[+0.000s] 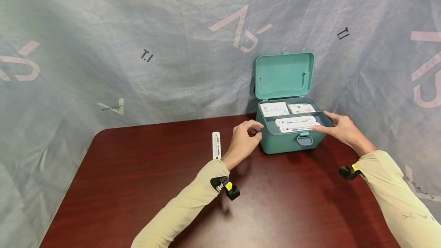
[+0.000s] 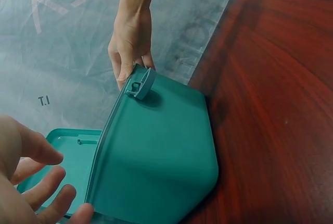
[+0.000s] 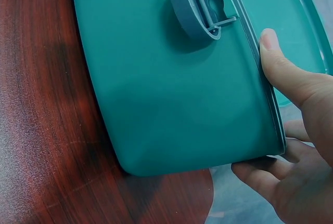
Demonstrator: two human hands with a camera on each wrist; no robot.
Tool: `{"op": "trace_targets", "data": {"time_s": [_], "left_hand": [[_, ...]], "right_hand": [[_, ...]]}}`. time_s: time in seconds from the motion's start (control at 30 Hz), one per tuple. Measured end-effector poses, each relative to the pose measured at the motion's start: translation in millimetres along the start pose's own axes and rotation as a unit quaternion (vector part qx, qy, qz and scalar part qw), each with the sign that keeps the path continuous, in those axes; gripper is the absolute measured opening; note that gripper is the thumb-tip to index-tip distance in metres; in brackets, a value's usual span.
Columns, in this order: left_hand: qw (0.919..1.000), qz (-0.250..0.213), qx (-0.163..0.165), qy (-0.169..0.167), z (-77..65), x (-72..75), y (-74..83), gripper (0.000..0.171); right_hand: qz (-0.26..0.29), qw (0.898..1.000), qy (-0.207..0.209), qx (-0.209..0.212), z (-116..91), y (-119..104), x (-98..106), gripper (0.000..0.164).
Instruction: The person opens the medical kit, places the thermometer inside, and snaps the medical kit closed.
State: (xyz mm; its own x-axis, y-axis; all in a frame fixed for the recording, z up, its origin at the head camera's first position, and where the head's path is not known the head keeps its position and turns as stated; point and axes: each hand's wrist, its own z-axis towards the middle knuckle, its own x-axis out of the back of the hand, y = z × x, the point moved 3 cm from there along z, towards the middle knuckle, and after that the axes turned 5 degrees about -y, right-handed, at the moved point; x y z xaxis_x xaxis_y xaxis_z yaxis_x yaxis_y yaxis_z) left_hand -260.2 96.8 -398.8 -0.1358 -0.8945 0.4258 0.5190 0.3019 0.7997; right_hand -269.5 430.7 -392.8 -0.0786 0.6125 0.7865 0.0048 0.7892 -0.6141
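A green first-aid box (image 1: 289,142) stands on the table, its lid (image 1: 284,75) raised. Two white thermometers (image 1: 295,121) lie in the front compartment of its tray, with white packets (image 1: 274,109) in the compartments behind. My right hand (image 1: 344,127) grips the front right corner of the box, thumb over the rim and fingers along the outer side, as the right wrist view shows. Beside the box's left wall, my left hand (image 1: 242,141) has its fingers loosely bent with nothing between them. A third thermometer (image 1: 216,145) lies on the table to its left.
The dark red wooden table (image 1: 138,179) has a rounded far left corner. Grey printed sheeting (image 1: 172,68) hangs behind and at both sides, close behind the box. A grey latch (image 1: 304,139) hangs on the box's front.
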Motion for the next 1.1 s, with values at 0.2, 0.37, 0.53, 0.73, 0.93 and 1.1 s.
{"op": "trace_targets", "data": {"time_s": [0.2, 0.37, 0.53, 0.73, 0.93, 1.1], "left_hand": [[0.9998, 0.001, 0.012, 0.014, -8.9, 3.8, -6.3, 0.023], [0.9996, -0.007, 0.019, 0.021, -13.1, 6.0, -9.5, 0.023], [0.9993, -0.01, 0.022, 0.03, -17.1, 10.4, -11.1, 0.021], [0.9989, -0.01, 0.025, 0.039, -21.4, 16.6, -17.3, 0.02], [0.998, 0.001, 0.037, 0.051, -25.3, 23.3, -22.1, 0.021], [0.9975, -0.007, 0.041, 0.057, -28.7, 29.2, -23.8, 0.022]], "right_hand": [[0.003, 1.0, -0.003, 0.002, -0.2, -0.7, -1.8, 0.092], [0.0, 1.0, 0.003, 0.01, -1.3, 0.0, -2.8, 0.092], [-0.002, 1.0, 0.002, 0.012, -2.1, -0.6, -2.7, 0.093], [0.002, 1.0, -0.008, 0.008, -2.2, -0.5, -2.0, 0.093], [0.001, 1.0, -0.014, 0.006, -2.9, 0.3, -2.8, 0.094], [0.0, 1.0, -0.006, 0.005, -3.6, 0.0, -2.2, 0.093]]}}
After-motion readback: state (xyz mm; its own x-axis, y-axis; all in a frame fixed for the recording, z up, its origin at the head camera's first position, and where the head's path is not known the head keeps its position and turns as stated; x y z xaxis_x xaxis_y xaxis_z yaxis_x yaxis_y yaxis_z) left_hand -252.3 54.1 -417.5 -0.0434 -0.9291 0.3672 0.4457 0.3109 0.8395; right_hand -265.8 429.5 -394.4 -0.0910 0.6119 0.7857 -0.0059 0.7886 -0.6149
